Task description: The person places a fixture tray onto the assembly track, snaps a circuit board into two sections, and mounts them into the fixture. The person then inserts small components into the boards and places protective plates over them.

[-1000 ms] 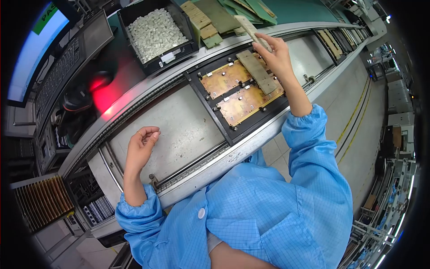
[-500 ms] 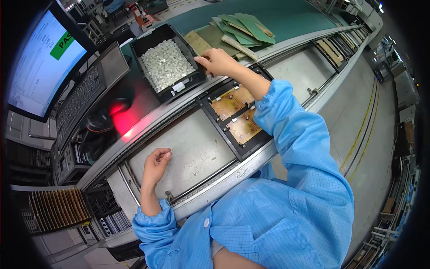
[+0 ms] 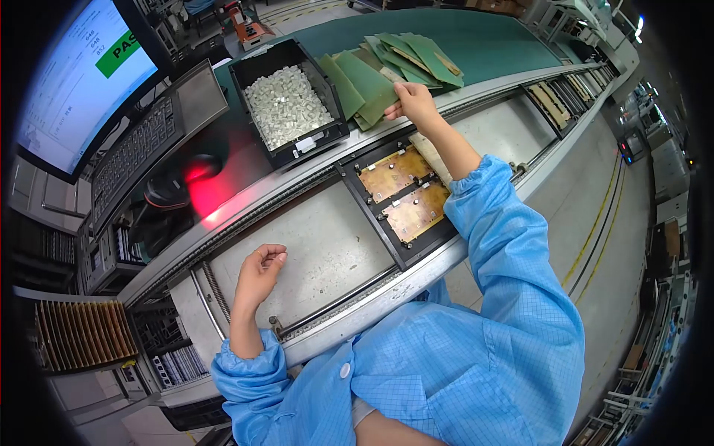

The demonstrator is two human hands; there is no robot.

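My right hand (image 3: 418, 108) is closed on the near edge of a green board (image 3: 373, 93) beside the black bin. My left hand (image 3: 260, 273) hangs over the metal bed of the conveyor, fingers curled in and nothing visible in them. Below my right forearm, a black carrier frame (image 3: 383, 241) sits across the conveyor rails and holds yellow-brown circuit boards (image 3: 418, 212). A pale strip (image 3: 430, 156) lies at the frame's right part, partly covered by my forearm.
A black bin (image 3: 338, 137) of small whitish parts (image 3: 286, 104) stands behind the rail. More green boards (image 3: 428, 56) are piled on the green tabletop (image 3: 491, 37). To the left are a monitor (image 3: 82, 82), a keyboard (image 3: 137, 145) and a scanner glowing red (image 3: 197, 172).
My right hand has moved right from the bin's edge to the green boards. Green boards now lie spread beside the bin, and a pale strip shows on the frame. My left hand has barely moved.
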